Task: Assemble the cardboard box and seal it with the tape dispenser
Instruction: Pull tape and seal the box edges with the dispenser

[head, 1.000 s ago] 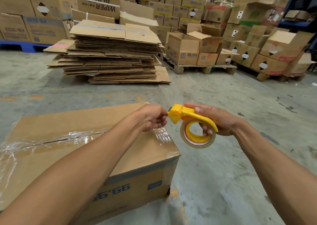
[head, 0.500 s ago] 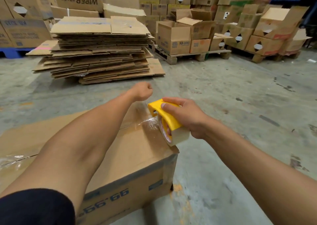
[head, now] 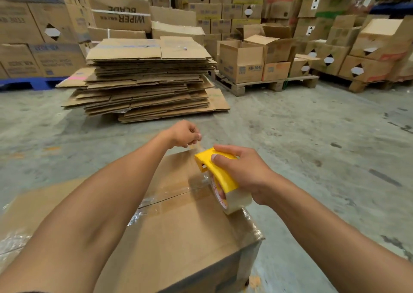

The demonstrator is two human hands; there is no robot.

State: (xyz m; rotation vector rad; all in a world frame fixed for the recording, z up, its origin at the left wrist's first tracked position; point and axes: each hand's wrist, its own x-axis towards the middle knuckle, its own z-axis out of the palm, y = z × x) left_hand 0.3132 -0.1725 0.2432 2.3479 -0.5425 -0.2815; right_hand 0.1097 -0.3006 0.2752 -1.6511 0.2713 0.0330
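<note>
Clasping the tape dispenser [head: 215, 170], the right hand [head: 243, 172] hovers over the box [head: 178, 232].

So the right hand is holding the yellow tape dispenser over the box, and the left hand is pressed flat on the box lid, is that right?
Not quite. The head view shows the left hand raised above the box, closed around the pulled-out tape end, not pressed flat. The rest stands: the right hand holds the yellow tape dispenser over the box.

Left hand [head: 184, 134] at frame centre, pinched closed (thumb to fingertips); right hand [head: 243, 172] right of centre, fingers curled in a grip.
</note>
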